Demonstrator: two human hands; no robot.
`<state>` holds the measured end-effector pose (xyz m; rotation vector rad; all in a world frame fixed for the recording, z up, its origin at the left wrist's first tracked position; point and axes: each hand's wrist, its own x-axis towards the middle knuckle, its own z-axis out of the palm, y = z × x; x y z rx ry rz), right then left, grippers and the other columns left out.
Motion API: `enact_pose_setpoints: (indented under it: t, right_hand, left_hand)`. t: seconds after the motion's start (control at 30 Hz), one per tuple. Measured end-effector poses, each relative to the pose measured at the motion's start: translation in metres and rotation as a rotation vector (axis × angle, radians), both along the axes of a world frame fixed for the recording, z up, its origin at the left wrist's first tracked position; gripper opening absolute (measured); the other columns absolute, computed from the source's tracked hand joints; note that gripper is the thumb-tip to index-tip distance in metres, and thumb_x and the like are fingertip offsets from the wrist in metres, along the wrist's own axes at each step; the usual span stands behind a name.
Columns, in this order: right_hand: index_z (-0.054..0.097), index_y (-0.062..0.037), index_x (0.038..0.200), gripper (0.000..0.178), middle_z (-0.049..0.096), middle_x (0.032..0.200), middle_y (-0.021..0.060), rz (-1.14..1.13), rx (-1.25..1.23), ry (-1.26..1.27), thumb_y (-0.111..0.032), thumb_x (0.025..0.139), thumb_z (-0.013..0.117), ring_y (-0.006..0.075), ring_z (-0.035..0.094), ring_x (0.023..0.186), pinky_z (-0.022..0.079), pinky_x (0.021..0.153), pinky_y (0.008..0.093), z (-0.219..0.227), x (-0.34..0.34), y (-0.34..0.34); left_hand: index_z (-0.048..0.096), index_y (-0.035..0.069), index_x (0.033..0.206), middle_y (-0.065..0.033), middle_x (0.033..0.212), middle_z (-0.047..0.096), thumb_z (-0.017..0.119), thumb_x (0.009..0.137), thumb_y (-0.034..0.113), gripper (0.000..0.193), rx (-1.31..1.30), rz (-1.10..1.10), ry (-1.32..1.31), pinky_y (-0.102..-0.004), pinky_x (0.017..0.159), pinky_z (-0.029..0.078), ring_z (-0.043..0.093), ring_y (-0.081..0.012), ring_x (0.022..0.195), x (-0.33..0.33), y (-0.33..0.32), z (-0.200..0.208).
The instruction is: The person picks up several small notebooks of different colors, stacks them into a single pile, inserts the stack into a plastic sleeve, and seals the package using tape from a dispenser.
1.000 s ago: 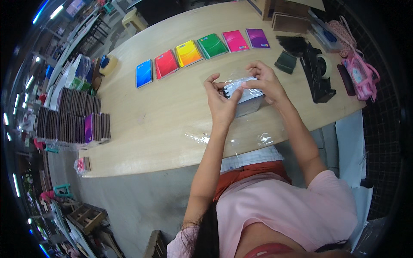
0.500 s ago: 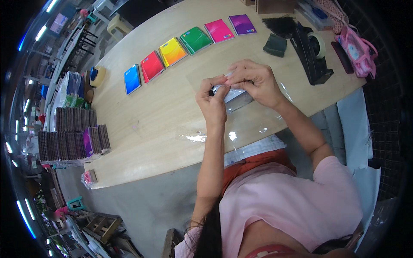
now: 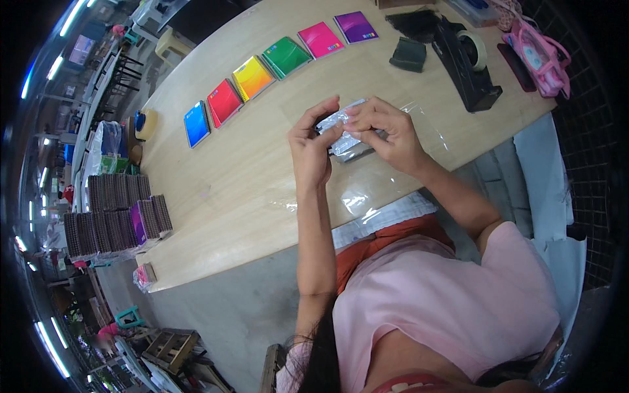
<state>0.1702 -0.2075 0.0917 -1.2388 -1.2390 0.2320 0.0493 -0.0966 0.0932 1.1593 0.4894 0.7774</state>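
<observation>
We see a small pack wrapped in clear plastic (image 3: 342,133) held just above the wooden surface (image 3: 249,183), near its front edge. The left hand (image 3: 311,147) pinches the pack's left end in a closed grip; the right hand (image 3: 386,131) closes its fingers over the top and right side. Compared with half a second ago, both hands keep the same hold, the pack barely turned. A clear plastic sheet (image 3: 419,131) lies beneath. Beyond sits a row of coloured notebooks (image 3: 275,62); a black tape dispenser (image 3: 465,62) stands to the right.
</observation>
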Motion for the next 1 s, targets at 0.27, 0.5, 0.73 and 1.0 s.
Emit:
enact_pose_setpoints:
  t: [0.27,0.5,0.73,1.0]
  right_hand:
    - [0.068,0.0003,0.086,0.006,0.062,0.088,0.0089,0.074,-0.002,0.032,0.004,0.082,0.067,0.0261,0.065,0.102,0.051,0.084,0.0338,-0.001,0.006,0.006]
    - [0.070,-0.0031,0.087,0.010,0.062,0.089,0.0071,0.127,0.075,-0.012,0.002,0.079,0.065,0.0264,0.063,0.103,0.047,0.094,0.0431,-0.014,0.019,0.004]
    - [0.073,-0.0085,0.097,0.018,0.070,0.103,0.0058,-0.009,0.117,-0.248,-0.004,0.080,0.066,0.0266,0.064,0.108,0.028,0.112,0.0587,-0.012,0.023,-0.019]
    - [0.073,-0.0078,0.104,0.021,0.070,0.092,0.0019,-0.943,-0.286,0.148,-0.019,0.087,0.071,0.0156,0.064,0.086,0.048,0.076,0.0288,-0.009,0.229,-0.164]
  left_hand:
    - [0.064,0.003,0.123,-0.0188,0.142,0.049,0.079,0.076,0.013,0.051,1.012,-0.080,0.298,-0.0415,0.094,0.052,0.056,-0.0337,0.124,-0.034,0.008,0.019]
    - [0.068,0.003,0.118,-0.0169,0.128,0.059,0.077,0.077,0.008,0.043,1.040,-0.087,0.300,-0.0401,0.092,0.053,0.061,-0.0309,0.115,-0.035,-0.005,0.007]
    - [0.068,0.001,0.116,-0.0168,0.116,0.061,0.075,0.080,0.005,0.036,1.064,0.018,0.321,-0.0382,0.091,0.053,0.062,-0.0296,0.110,-0.031,-0.018,0.009]
    - [0.069,0.005,0.118,-0.0161,0.110,0.062,0.073,0.083,0.006,0.035,1.102,0.089,0.381,-0.0390,0.085,0.054,0.063,-0.0296,0.108,-0.025,-0.041,0.010]
